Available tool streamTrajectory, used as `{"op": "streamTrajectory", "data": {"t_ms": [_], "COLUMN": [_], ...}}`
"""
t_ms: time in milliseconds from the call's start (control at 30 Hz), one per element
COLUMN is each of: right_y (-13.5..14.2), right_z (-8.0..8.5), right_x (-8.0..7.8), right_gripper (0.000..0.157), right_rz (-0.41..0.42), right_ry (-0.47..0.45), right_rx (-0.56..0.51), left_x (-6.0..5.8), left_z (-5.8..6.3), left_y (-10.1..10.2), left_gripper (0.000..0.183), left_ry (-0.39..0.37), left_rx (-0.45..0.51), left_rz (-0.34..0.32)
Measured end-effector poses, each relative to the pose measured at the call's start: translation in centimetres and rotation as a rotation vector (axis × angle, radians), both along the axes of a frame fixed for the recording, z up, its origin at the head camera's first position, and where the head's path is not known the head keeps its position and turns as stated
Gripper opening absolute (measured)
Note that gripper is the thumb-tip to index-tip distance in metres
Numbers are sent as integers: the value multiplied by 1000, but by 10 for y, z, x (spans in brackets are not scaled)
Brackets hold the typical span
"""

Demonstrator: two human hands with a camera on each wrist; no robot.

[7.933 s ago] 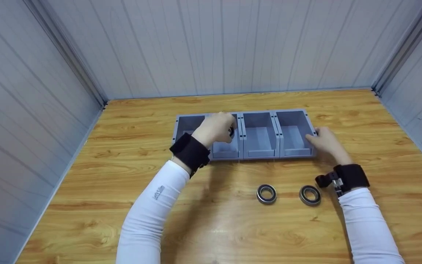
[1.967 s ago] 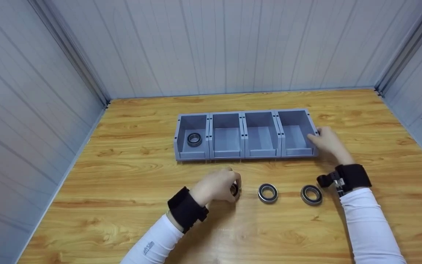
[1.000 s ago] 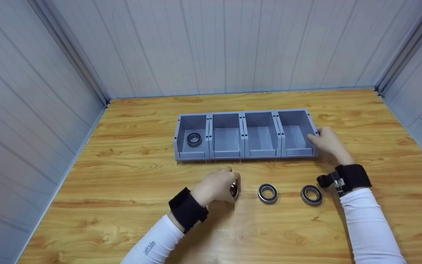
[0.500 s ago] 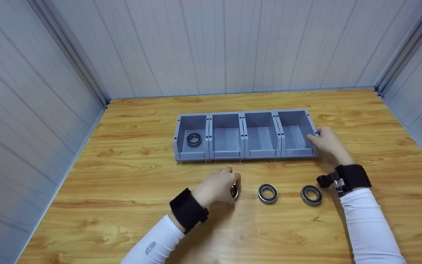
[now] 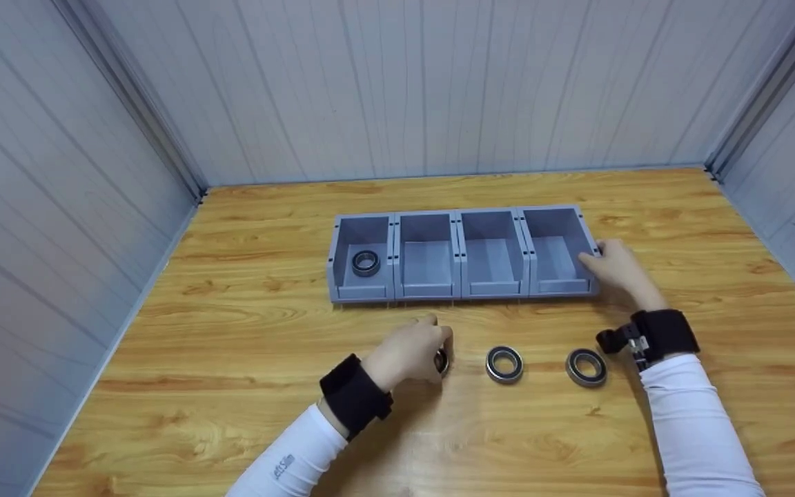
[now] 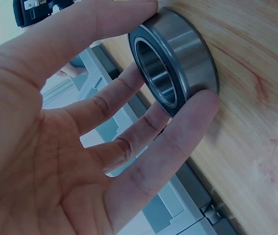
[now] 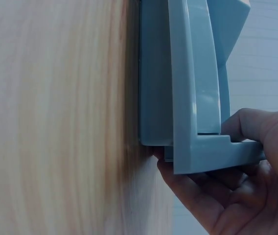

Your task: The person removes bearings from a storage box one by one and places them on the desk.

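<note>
My left hand (image 5: 408,351) pinches a ball bearing (image 6: 190,54) by its outer rim, between thumb and fingers, low over the wooden table. In the left wrist view the bearing's dark seal and steel inner ring face the palm. A second bearing (image 5: 504,364) and a third bearing (image 5: 586,367) lie flat on the wood to the right of that hand. My right hand (image 5: 620,270) grips the right side wall of a row of joined grey bins (image 5: 494,290), thumb inside and fingers outside and beneath. Another bearing (image 5: 366,263) lies in the leftmost bin.
The three other bins show bare floors, such as the second bin (image 5: 428,266). A white panel wall (image 5: 397,90) stands behind the wooden table (image 5: 232,331), with side walls left and right. Black straps with small cameras circle both wrists.
Since the oldest frame, my left hand has come from over the second bin down to the bearing on the table. Over the last second both hands have stayed nearly still.
</note>
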State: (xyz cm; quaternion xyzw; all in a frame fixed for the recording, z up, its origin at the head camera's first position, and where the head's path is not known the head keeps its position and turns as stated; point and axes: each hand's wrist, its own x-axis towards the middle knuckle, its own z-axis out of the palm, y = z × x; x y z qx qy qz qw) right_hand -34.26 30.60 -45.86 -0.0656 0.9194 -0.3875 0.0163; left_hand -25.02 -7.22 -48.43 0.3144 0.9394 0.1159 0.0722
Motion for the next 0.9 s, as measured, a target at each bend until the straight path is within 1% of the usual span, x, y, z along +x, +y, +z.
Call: {"op": "streamTrajectory", "data": {"t_ms": [100,200,300,433,600,767,800,833,900], "right_y": [0,0,0,1,0,0,0,0,0], "right_z": [0,0,0,-1,-1,-1,-1,0,0], "right_x": [-1,-1,-1,-2,-2,-2,-2,-2,-2], "right_gripper": [34,38,40,43,44,44,44,44,44], "right_rz": [0,2,10,14,6,3,2,0,-3], "right_ry": [5,1,7,-2,-14,-14,-14,-17,-17], "right_rx": [4,-1,-5,-14,-12,-8,-8,-8,-8], "left_x": [13,25,31,32,33,35,34,30,18], "left_z": [23,45,53,53,50,54,50,44,22], "left_y": [2,4,5,4,3,3,2,1,-2], "left_gripper": [39,38,37,36,37,39,40,41,42], "left_ry": [-9,-48,-66,-67,-39,-34,-32,-28,-13], "left_rx": [8,14,17,20,24,29,29,35,45], "left_rz": [-7,6,23,28,18,26,27,28,30]}}
